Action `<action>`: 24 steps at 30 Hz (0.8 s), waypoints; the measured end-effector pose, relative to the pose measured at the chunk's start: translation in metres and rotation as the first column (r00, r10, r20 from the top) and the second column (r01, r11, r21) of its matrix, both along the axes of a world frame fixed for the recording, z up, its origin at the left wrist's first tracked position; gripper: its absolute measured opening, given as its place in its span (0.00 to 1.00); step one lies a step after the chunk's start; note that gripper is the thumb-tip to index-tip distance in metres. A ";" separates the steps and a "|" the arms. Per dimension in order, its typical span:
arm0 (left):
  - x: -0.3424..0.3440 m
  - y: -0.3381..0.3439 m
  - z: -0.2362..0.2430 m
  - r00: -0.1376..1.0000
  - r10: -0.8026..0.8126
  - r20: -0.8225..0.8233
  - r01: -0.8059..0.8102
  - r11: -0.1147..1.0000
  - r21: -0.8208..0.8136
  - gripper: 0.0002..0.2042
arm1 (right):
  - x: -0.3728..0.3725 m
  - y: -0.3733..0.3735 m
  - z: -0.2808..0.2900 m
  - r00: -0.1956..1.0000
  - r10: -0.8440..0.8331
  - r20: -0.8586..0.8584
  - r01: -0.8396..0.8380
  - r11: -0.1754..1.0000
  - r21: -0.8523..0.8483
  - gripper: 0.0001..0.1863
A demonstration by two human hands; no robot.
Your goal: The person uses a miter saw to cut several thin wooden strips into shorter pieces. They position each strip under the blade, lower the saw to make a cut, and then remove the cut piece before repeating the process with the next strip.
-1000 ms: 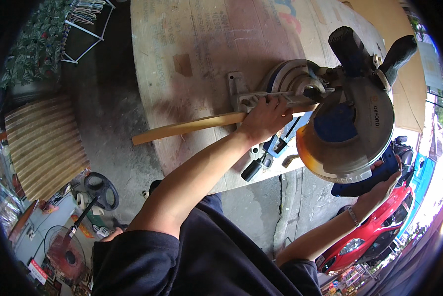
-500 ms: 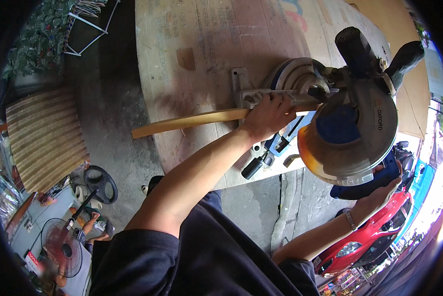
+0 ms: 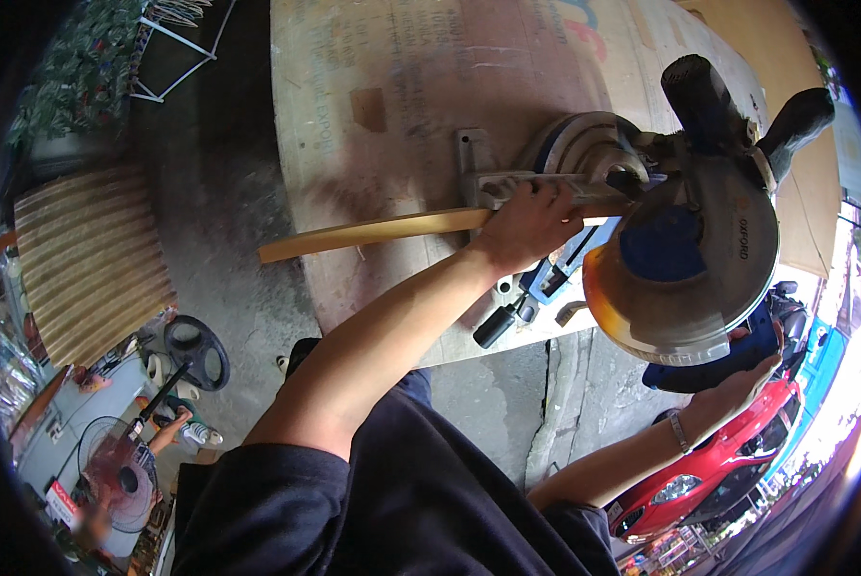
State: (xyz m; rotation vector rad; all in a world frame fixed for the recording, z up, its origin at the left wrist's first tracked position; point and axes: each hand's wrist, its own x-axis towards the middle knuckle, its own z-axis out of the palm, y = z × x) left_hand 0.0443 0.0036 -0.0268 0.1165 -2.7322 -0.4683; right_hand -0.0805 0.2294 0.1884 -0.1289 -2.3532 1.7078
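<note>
My left hand [image 3: 531,226] is closed on a long pale wooden strip [image 3: 373,235], pressing it along the metal fence of a miter saw [image 3: 709,250]. The strip reaches left over the worktable [image 3: 373,163]; its right end disappears under the saw head. My right hand [image 3: 747,384] is wrapped round the saw's dark blue handle [image 3: 690,368], to the right of and below the round guard. The blade's lower part is behind an amber-tinted guard. A black clamp knob [image 3: 493,326] sticks out near the table's front edge.
Corrugated sheets [image 3: 90,264], a white rack [image 3: 176,58] and green foliage stand at the left. A person [image 3: 167,437] sits at the lower left behind a fan [image 3: 114,470], near a dark steering-wheel-like object [image 3: 195,355]. A red car [image 3: 680,490] is parked at the right, beyond cardboard [image 3: 800,230].
The view has shifted slightly, so the table and saw appear a little further right. My hands keep their grips. The person at the lower left has come more into sight and moved an arm.
</note>
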 end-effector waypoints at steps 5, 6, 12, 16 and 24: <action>-0.001 0.001 -0.001 0.999 0.003 0.035 -0.001 0.998 -0.063 0.16 | 0.004 -0.001 -0.001 0.999 0.036 0.008 -0.036 0.999 -0.023 0.30; -0.001 0.002 0.000 0.999 -0.003 0.047 0.006 0.998 -0.059 0.16 | 0.005 -0.003 -0.001 0.999 0.038 -0.002 -0.038 0.999 -0.009 0.30; 0.000 -0.001 0.002 0.998 -0.007 0.062 0.013 0.996 -0.085 0.16 | 0.011 -0.005 -0.003 0.999 -0.005 -0.046 0.007 0.998 0.055 0.30; -0.001 0.000 0.000 1.000 0.007 0.020 -0.006 0.999 -0.046 0.17 | 0.003 0.016 -0.008 0.999 -0.016 -0.029 0.017 0.999 0.047 0.32; 0.001 0.001 0.000 1.000 0.015 0.010 -0.014 0.998 -0.064 0.15 | 0.010 0.012 -0.014 0.991 -0.072 -0.116 0.089 0.984 0.152 0.31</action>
